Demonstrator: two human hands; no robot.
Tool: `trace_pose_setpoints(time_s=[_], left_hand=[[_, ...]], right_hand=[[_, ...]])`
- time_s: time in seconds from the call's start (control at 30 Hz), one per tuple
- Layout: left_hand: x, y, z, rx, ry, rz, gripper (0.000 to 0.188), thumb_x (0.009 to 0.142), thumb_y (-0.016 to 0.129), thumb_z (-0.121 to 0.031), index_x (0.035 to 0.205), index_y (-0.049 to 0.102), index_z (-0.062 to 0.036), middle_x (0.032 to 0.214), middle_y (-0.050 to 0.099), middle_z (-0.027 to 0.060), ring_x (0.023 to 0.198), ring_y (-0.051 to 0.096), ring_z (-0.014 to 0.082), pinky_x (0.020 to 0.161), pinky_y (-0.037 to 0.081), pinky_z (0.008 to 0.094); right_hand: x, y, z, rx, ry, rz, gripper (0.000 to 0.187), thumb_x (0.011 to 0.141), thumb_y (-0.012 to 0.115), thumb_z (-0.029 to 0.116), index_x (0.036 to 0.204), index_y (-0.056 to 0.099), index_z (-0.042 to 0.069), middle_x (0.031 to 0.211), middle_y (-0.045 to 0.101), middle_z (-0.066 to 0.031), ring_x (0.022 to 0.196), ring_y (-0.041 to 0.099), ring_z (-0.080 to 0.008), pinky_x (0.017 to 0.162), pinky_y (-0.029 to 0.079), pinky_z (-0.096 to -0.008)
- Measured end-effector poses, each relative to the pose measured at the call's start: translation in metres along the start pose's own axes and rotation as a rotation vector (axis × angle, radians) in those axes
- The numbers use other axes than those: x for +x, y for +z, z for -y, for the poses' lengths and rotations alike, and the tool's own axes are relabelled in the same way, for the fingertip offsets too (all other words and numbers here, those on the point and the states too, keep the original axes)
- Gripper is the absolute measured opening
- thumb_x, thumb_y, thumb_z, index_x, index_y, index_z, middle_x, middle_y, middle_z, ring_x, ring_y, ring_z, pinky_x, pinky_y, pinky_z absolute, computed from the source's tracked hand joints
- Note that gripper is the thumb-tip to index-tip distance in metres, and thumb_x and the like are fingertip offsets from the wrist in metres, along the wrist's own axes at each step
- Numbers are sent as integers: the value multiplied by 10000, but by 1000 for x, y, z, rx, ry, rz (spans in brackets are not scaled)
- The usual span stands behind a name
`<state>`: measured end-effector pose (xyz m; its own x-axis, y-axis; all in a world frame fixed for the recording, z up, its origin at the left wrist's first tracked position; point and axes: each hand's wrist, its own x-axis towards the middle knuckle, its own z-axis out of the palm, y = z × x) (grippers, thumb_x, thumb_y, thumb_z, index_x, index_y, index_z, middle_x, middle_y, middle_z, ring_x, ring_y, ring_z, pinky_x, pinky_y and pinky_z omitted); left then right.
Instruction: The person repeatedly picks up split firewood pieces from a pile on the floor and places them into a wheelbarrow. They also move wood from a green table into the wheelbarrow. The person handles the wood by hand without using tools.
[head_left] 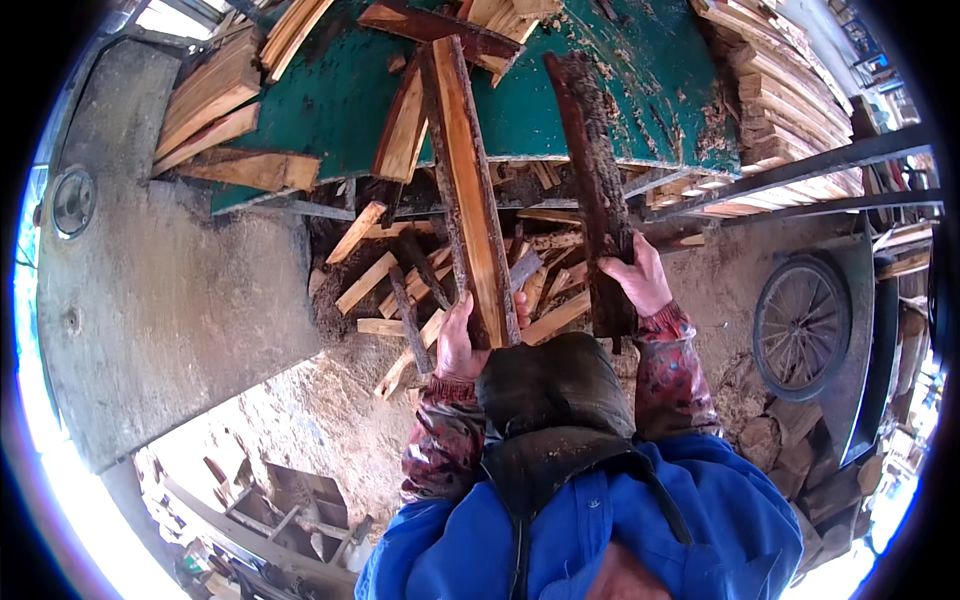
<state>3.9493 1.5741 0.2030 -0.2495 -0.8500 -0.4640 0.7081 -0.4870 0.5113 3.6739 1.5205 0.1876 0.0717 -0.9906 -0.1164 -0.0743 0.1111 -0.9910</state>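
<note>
My left hand is closed around the near end of a long split board. Its pale orange wood faces up, with dark bark along both edges, and its far end reaches over the green table. My right hand grips a second piece, a dark bark-covered slab, by its right edge near the lower end. Both pieces point away from me, side by side and apart. Beyond the board, another dark-edged slab and a split plank lie on the table.
Boards are stacked at the table's left and right. Loose offcuts lie heaped on the ground below the table edge. A grey metal panel stands left; a spoked wheel and metal rails are at right.
</note>
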Motion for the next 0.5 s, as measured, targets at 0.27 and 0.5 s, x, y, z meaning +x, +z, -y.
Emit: trace_pose_setpoints(time_s=[0.27, 0.5], left_hand=[[-30, 20, -18, 389, 136, -65, 286, 895, 606, -80, 1126, 562, 83, 954, 672, 169, 767, 666, 223, 678, 564, 339], [-37, 3, -31, 413, 206, -83, 264, 885, 623, -39, 1102, 562, 99, 986, 672, 178, 819, 671, 235, 696, 575, 357]], right_hand=[[-44, -17, -8, -124, 66, -87, 456, 770, 657, 60, 1197, 532, -35, 1100, 625, -91, 1027, 567, -159, 921, 444, -312], [-62, -7, 26, -14, 76, -153, 431, 791, 612, -19, 1210, 514, -25, 1101, 629, -83, 1008, 587, -152, 904, 465, -291]])
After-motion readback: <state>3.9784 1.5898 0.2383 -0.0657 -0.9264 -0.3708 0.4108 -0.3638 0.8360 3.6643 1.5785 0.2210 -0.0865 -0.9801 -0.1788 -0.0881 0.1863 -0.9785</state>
